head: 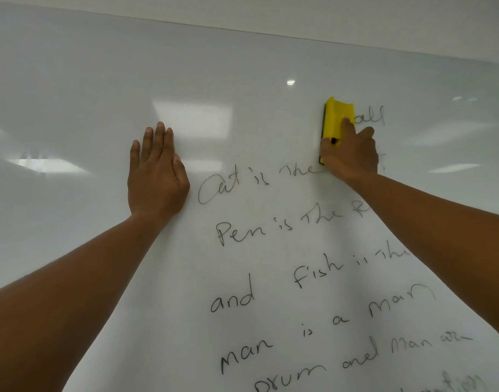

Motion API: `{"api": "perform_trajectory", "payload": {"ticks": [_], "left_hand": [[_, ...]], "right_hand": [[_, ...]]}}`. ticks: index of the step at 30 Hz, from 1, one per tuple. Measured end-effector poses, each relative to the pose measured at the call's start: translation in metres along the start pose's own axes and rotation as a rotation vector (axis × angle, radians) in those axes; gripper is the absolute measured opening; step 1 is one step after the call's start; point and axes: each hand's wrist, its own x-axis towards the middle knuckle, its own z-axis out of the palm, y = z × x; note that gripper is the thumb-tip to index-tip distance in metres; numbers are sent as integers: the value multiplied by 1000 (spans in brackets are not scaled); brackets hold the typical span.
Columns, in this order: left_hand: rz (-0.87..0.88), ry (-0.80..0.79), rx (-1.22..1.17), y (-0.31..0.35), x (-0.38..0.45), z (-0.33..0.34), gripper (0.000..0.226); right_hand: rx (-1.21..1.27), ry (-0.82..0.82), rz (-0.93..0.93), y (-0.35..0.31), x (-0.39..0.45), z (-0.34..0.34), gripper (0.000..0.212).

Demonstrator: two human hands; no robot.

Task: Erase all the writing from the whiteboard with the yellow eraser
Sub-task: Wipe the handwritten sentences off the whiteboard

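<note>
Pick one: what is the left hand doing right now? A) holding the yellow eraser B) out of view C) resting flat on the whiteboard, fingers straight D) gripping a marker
C: the left hand lies flat against the whiteboard with straight fingers, left of the word "Cat", holding nothing, while the right hand grips the yellow eraser higher up on the board.

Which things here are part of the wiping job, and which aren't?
Part of the job:
yellow eraser
right hand, gripping it
whiteboard
writing left on it

Not part:
left hand, resting flat on the board
light reflections
</note>
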Motion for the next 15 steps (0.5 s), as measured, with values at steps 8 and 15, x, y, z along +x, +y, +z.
{"api": "perform_trajectory", "payload": {"ticks": [8, 15], "left_hand": [[-5, -12, -4, 2, -2, -2, 58], [-16, -12, -2, 1, -3, -2, 63]], "right_hand": [[-154, 58, -435, -3, -9, -3, 63], [-79, 56, 33, 14, 14, 2, 64]]}}
